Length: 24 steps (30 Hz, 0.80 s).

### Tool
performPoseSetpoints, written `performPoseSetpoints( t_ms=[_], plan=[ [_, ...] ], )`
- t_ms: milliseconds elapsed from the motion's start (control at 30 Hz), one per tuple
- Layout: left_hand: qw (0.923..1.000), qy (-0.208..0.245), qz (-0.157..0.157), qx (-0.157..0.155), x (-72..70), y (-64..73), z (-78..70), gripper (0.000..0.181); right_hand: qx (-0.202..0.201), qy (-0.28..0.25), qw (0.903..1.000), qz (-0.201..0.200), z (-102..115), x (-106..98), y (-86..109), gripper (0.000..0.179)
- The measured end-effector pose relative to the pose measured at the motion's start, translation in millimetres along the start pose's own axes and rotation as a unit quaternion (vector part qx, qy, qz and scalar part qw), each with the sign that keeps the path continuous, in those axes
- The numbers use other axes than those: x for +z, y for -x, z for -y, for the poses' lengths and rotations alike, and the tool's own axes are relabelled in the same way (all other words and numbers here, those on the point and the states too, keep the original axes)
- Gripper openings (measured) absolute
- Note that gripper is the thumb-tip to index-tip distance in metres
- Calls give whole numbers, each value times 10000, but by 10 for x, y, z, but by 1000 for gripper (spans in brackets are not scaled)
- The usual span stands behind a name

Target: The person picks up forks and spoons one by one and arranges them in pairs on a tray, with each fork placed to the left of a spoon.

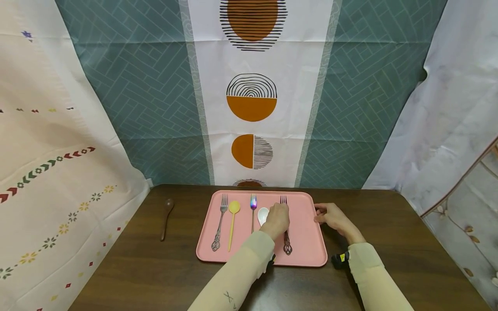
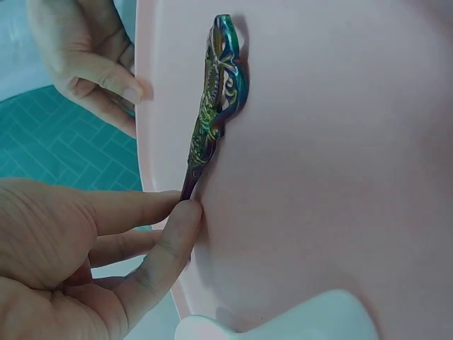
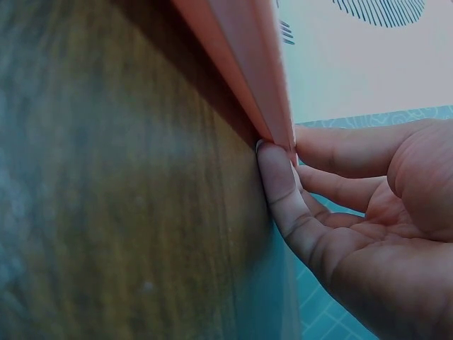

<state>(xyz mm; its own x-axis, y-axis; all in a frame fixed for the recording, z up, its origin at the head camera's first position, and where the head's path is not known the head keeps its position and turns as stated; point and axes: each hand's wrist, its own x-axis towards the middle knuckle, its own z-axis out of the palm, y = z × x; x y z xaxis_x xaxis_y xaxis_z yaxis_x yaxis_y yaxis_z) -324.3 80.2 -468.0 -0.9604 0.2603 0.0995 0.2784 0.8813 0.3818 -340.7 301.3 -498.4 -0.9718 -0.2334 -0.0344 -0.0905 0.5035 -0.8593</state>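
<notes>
My left hand (image 1: 277, 219) pinches the neck of a dark ornate fork (image 1: 287, 247) between thumb and forefinger. The fork stands tines away from me over the right half of the pink tray (image 1: 307, 233); in the left wrist view its openwork handle (image 2: 219, 92) shows an iridescent sheen. At the tray's right rim, my right hand (image 1: 335, 217) grips the edge, thumb low against the side and fingers on top. Just left of the left hand lies a white spoon (image 1: 263, 214), its handle hidden by that hand and sleeve.
Also on the tray lie a rainbow-tined fork (image 1: 253, 203), a yellow spoon (image 1: 234, 207) and a silver fork (image 1: 223, 207). A brown wooden spoon (image 1: 167, 216) rests on the dark wooden table (image 1: 128, 259), left of the tray. A patterned cloth (image 1: 167, 108) hangs behind.
</notes>
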Motion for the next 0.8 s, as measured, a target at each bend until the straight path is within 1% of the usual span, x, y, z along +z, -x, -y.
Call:
performPoseSetpoints(
  t_ms=[367, 400, 567, 633, 700, 733, 800],
  plan=[
    [9997, 202, 161, -15, -37, 14, 34, 3, 3, -46, 10000, 23, 3, -1, 2, 57],
    [9996, 228, 176, 6, -47, 14, 43, 6, 12, -46, 10000, 18, 2, 3, 1, 57],
    [9984, 499, 209, 155, -152, 12, 113, 28, 48, -103, 9999, 18, 14, 12, 3, 56],
    [9976, 611, 209, 245, -205, 11, 159, 26, 57, -148, 9999, 17, 24, 10, 6, 56],
    [9960, 826, 227, 234, -256, 17, 214, 14, 43, -145, 9999, 18, 29, 5, 10, 56],
    [9957, 869, 238, 218, -283, 18, 243, 12, 51, -134, 9999, 15, 30, 4, 12, 56],
    [9949, 969, 187, 220, -331, 20, 309, 21, 77, -103, 9999, -4, 25, 3, 14, 56]
  ],
)
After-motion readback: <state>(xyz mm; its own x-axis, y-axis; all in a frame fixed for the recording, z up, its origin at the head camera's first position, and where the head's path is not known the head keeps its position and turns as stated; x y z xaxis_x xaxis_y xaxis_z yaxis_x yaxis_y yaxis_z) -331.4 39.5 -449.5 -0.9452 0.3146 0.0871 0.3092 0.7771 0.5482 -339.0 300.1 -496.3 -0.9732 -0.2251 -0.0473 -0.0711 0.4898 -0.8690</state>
